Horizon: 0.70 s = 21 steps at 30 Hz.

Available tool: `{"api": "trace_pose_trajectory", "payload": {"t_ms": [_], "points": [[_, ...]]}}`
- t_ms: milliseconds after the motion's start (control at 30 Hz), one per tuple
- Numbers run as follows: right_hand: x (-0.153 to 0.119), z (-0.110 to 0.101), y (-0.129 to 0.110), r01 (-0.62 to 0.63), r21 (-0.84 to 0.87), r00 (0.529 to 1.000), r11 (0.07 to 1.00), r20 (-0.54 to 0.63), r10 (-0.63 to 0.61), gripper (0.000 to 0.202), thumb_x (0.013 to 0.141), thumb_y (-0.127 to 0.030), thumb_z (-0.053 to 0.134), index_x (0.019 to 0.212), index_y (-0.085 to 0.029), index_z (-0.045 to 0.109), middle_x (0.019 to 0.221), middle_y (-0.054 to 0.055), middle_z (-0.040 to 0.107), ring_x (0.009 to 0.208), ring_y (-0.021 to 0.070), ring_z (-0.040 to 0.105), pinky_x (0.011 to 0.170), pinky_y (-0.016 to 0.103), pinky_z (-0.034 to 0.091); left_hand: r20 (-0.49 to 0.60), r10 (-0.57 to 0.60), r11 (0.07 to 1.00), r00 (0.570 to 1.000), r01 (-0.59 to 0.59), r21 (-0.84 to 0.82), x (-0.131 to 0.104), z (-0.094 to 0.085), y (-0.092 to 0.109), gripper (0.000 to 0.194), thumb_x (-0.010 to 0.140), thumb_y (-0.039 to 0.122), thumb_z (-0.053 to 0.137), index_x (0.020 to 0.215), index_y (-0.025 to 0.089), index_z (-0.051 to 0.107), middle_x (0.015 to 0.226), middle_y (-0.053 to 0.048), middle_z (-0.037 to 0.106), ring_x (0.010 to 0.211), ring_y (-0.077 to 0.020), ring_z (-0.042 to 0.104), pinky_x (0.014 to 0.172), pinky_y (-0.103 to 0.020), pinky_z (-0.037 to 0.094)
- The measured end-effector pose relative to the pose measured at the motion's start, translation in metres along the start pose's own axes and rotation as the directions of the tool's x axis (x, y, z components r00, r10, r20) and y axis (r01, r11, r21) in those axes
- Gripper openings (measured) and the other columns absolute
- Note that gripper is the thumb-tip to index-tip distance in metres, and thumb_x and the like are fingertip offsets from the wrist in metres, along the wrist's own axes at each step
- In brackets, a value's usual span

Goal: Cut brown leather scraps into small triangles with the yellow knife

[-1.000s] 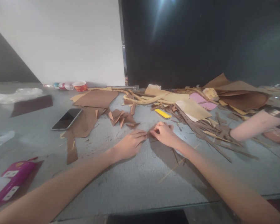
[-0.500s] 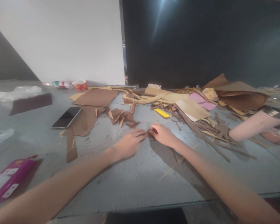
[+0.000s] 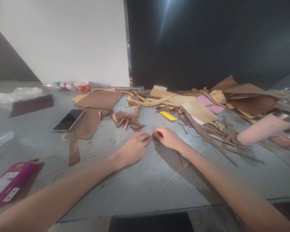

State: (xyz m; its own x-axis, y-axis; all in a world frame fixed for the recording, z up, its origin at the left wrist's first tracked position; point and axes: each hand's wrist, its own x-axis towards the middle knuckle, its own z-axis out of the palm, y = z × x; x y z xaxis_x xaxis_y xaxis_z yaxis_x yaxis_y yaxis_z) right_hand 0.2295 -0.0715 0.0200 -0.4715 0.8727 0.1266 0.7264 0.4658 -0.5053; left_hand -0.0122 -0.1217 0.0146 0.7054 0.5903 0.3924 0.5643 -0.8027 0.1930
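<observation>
Near the middle of the table, my left hand [image 3: 136,146] and my right hand [image 3: 168,137] meet at their fingertips. Between them is a small brown piece [image 3: 153,137], mostly hidden by the fingers. My right thumb and index finger curl into a pinch on it, while the left fingers close together at its other side. Just beyond my left hand lie several folded brown pieces [image 3: 127,120] with pointed corners. A yellow tool handle or cutter [image 3: 168,116] rests farther back, past my right hand.
A phone [image 3: 69,120] lies left, beside brown sheets [image 3: 99,100]. Brown strips and offcuts [image 3: 222,137] heap up on the right, with a pale pink tumbler [image 3: 263,129] on its side. A magenta packet [image 3: 16,180] sits at left front; a red paper cup [image 3: 82,86] stands behind.
My fingers stay pinched around the small brown piece, with only a slight shift of the left hand. The whole view has tilted a little; nothing else has visibly moved.
</observation>
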Motion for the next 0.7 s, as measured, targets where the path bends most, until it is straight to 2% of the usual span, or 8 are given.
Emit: {"api": "trace_pose_trajectory", "payload": {"t_ms": [333,533,700], "points": [[0.001,-0.002,-0.002,0.012,-0.006,1.000,1.000,-0.011,-0.012,0.026,0.104,-0.019,0.060,0.077,-0.020,0.060,0.081,0.000,0.058,0.068,0.0142,0.052,0.066,0.028,0.032,0.003,-0.056,0.998,0.998,0.056,0.040,-0.003,-0.001,0.002,0.035,0.102,0.005,0.044,0.121,0.015,0.072,0.124,-0.014,0.071,0.127,-0.0284,0.063,0.110,-0.047,0.059],[0.001,-0.002,-0.003,-0.010,0.019,1.000,1.000,-0.008,0.010,0.027,0.103,-0.019,0.062,0.076,-0.019,0.058,0.081,0.000,0.058,0.068,0.0135,0.051,0.067,0.027,0.031,0.068,-0.048,0.989,0.997,0.038,0.141,0.000,-0.003,0.003,0.035,0.098,0.003,0.046,0.122,0.012,0.070,0.122,-0.016,0.069,0.124,-0.0301,0.061,0.107,-0.047,0.058],[0.002,-0.003,-0.003,-0.003,0.014,1.000,1.000,0.003,0.003,0.029,0.103,-0.019,0.062,0.075,-0.019,0.059,0.081,0.001,0.058,0.068,0.0131,0.050,0.066,0.027,0.030,0.179,-0.038,0.972,0.983,-0.005,0.235,0.010,-0.010,0.008,0.030,0.096,0.003,0.047,0.114,0.010,0.070,0.122,-0.018,0.066,0.127,-0.0325,0.059,0.108,-0.047,0.056]]}}
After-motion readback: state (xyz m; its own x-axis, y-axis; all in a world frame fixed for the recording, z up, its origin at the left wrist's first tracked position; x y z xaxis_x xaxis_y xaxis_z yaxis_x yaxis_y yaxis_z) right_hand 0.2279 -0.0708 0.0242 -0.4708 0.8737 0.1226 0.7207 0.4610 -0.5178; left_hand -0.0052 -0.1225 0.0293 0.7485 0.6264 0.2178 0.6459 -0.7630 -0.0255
